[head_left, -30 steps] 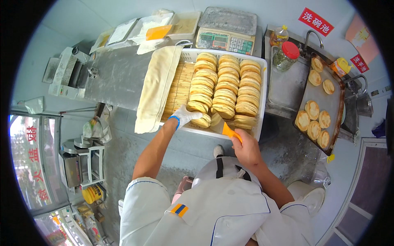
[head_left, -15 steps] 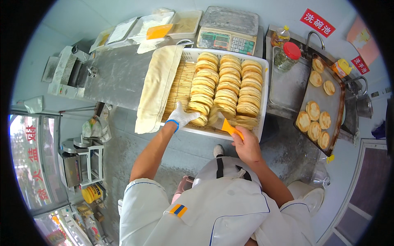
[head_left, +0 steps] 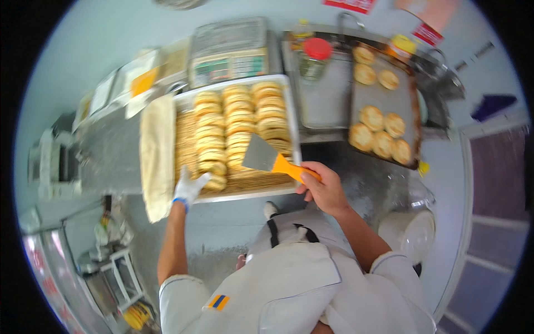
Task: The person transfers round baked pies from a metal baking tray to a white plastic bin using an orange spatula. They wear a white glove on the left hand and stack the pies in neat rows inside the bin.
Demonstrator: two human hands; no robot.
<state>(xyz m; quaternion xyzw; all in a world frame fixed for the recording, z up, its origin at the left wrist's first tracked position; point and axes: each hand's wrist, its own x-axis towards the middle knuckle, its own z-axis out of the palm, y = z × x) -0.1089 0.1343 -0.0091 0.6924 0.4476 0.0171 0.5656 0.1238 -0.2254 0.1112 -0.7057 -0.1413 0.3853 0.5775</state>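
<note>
A worker's right hand (head_left: 324,186) grips a scraper (head_left: 279,162) by its orange handle (head_left: 292,168), the blade (head_left: 259,155) above a white tray (head_left: 245,195) of flatbreads (head_left: 210,132) lined in three rows, while the gloved left hand (head_left: 189,187) spreads open, thumb apart from fingers, at the left row's near end.

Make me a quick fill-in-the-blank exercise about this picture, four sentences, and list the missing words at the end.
1. The bare right hand grips a scraper with a wide, grey metal blade by its ____ handle.
2. The left hand, with a blue band at the wrist, wears a ____ glove.
3. Round, golden flatbreads are packed in the shallow white crate in ____ rows.
4. The clear, rounded jar has a ____ lid.

Missing words: orange; white; three; red.
</note>
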